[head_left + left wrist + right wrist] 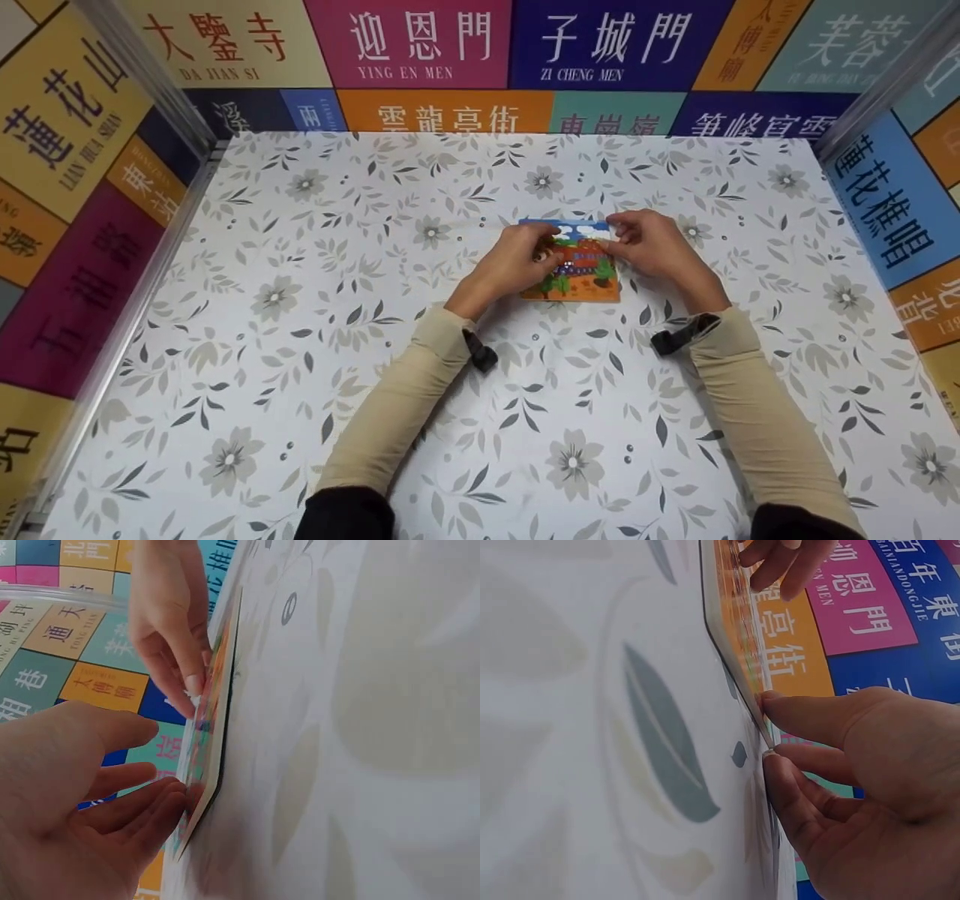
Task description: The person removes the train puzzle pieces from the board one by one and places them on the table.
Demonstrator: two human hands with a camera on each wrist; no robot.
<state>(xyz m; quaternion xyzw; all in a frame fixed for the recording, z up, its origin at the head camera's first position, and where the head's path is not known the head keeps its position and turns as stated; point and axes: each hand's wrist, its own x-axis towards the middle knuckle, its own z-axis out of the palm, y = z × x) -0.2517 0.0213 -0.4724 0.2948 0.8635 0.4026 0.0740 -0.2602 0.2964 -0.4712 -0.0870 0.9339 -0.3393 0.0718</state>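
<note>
A flat, square picture board (576, 289) lies on the table, printed with clouds, trees, red shapes and an orange ground. My left hand (514, 259) reaches over its left side. In the left wrist view, the left fingertips (176, 791) touch the board's face while the thumb stands off it. At the far right corner, my right hand (654, 241) pinches the board's edge between thumb and forefinger, as the right wrist view shows; the other right fingers (787, 799) curl beside the table surface. Part of the picture is hidden beneath the left hand.
A white tablecloth (270, 300) with grey flowers and leaves covers the table. Upright panels (420, 45) with coloured blocks and large characters border the back and both sides. Dark straps (482, 356) hang at the wrists.
</note>
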